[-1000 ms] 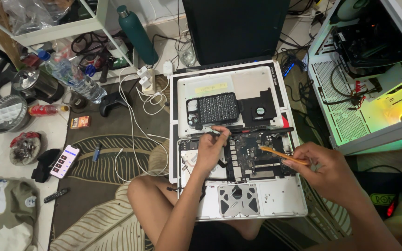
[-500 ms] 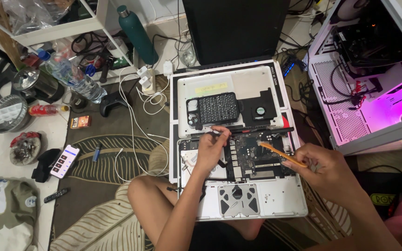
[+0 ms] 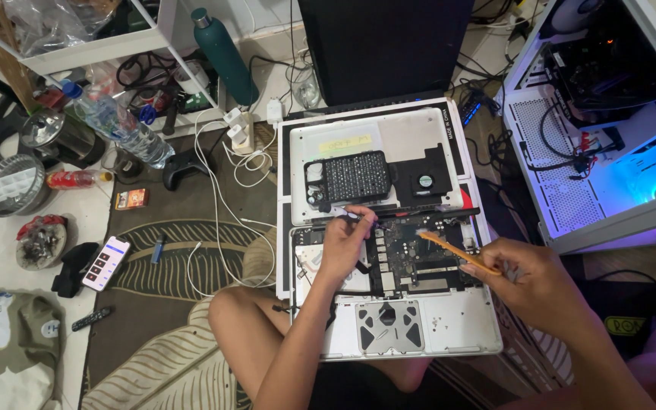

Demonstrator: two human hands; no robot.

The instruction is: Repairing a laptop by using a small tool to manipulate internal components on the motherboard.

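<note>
Head view: an opened white laptop lies across the person's lap, its bottom cover off and the dark logic board bare in the middle. The left hand rests on the board's upper left edge with fingers curled together, the tips pinched on something small and dark near the hinge bar — whether it is a connector, a cable or a small tool is too fine to tell. The right hand is closed around an orange pry stick, held like a pen, with its tip hovering over the right part of the board, close to it; contact cannot be made out.

The step in hand looks like freeing a connector or part from the board: the left hand steadies while the stick pries. The next move would call for a light, shallow lever at the connector's edge, with the left fingers holding the board still.

Beyond the laptop lies a white panel carrying a black perforated part and a small fan. A lit computer case stands to the right, and a phone lies on the rug to the left.
</note>
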